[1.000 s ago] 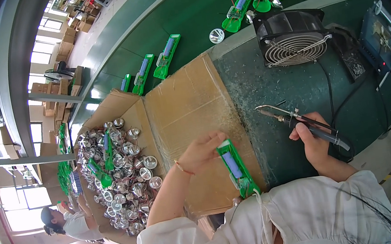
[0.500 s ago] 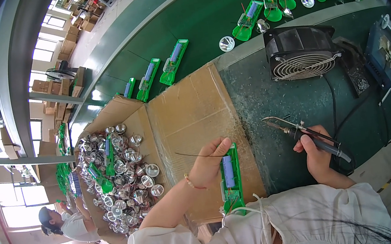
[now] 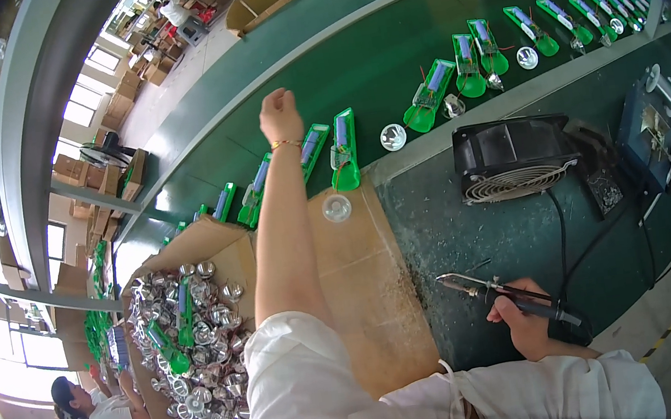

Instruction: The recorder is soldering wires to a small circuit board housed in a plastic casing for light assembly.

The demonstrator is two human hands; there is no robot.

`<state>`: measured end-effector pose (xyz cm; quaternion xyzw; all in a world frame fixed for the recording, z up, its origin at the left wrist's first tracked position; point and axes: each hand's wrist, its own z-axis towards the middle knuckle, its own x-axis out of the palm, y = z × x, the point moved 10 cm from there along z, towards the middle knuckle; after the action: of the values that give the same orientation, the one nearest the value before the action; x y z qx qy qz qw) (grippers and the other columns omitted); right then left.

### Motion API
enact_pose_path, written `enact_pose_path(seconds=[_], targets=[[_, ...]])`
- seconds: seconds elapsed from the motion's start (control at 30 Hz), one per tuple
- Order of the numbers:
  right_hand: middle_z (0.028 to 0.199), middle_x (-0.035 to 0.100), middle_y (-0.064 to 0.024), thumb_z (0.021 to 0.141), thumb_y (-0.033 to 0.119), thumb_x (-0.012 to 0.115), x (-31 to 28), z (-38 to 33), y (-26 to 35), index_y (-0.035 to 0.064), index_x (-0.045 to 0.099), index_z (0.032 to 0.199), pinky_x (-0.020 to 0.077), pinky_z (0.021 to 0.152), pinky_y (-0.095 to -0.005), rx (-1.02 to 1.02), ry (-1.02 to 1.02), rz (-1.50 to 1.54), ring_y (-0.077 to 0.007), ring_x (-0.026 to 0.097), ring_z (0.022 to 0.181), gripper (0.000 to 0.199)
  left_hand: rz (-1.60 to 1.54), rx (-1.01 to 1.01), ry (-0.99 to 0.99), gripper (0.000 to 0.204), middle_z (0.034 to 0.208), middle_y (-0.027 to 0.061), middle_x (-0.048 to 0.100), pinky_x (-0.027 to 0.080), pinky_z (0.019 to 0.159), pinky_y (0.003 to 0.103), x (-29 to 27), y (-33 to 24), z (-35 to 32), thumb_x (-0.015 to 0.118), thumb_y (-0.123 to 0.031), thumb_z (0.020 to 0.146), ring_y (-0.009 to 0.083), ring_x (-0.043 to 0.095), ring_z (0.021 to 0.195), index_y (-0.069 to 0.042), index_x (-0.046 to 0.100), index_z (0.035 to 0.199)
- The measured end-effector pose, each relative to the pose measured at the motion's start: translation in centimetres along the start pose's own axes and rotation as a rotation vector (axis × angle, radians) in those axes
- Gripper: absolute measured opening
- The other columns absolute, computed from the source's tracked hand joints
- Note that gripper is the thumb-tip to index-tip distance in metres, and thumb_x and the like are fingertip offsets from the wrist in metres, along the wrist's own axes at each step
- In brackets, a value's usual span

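Observation:
My left hand is stretched far out over the green belt, its fingers curled together; anything inside them is hidden. Below its wrist lie green plastic housings, each with a blue cylindrical cell; one housing sits just right of my forearm. By that housing's lower end, a clear round reflector rests at the cardboard's edge. My right hand grips a soldering iron with a thin metal tube along it. The iron's tip points left above the debris-strewn green bench mat.
A black fan stands on the bench, with a blue soldering station farther right. At left, a cardboard box holds many silvery reflectors. More green housings line the belt. Another person works at far left.
My left hand has let go of the green housing it held near my body and reached up and away over the belt. My right hand has shifted slightly left and lower with the soldering iron.

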<state>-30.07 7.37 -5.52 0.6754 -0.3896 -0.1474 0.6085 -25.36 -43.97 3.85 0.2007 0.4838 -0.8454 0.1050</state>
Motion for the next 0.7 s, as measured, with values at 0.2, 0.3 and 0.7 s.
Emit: enact_pose_path(seconds=[0.2, 0.3, 0.7], targets=[[0.072, 0.060, -0.0091, 0.082, 0.004, 0.059, -0.7, 0.1, -0.1, -0.0023, 0.050, 0.089, 0.0511, 0.059, -0.0251, 0.086, -0.040, -0.020, -0.0121, 0.060, 0.064, 0.013, 0.535, 0.262, 0.483, 0.060, 0.109, 0.0163, 0.054, 0.046, 0.081, 0.041, -1.1, 0.7, -5.4, 0.067, -0.034, 0.073, 0.0311, 0.055, 0.097, -0.015, 0.044, 0.125], [0.072, 0.060, -0.0089, 0.082, 0.004, 0.058, -0.4, 0.3, 0.0, -0.0021, 0.050, 0.088, 0.0511, 0.059, -0.0254, 0.046, -0.009, -0.027, -0.0119, 0.060, 0.064, 0.012, 0.376, 0.020, 0.689, 0.056, 0.100, 0.0178, 0.059, 0.046, 0.077, 0.039, -2.9, 3.8, -9.2, 0.062, -0.027, 0.076, 0.0323, 0.058, 0.086, -0.013, 0.044, 0.128], [0.068, 0.060, -0.0066, 0.083, 0.009, 0.060, 0.3, 0.6, 0.8, -0.0005, 0.052, 0.087, 0.0464, 0.053, -0.0215, -0.093, -0.016, -0.094, -0.0100, 0.058, 0.059, 0.013, 0.300, 0.152, 0.258, 0.026, 0.078, 0.0097, 0.065, 0.048, 0.061, 0.028, -10.7, 2.9, -14.7, 0.060, -0.017, 0.082, 0.0148, 0.061, 0.064, -0.002, 0.064, 0.102]])
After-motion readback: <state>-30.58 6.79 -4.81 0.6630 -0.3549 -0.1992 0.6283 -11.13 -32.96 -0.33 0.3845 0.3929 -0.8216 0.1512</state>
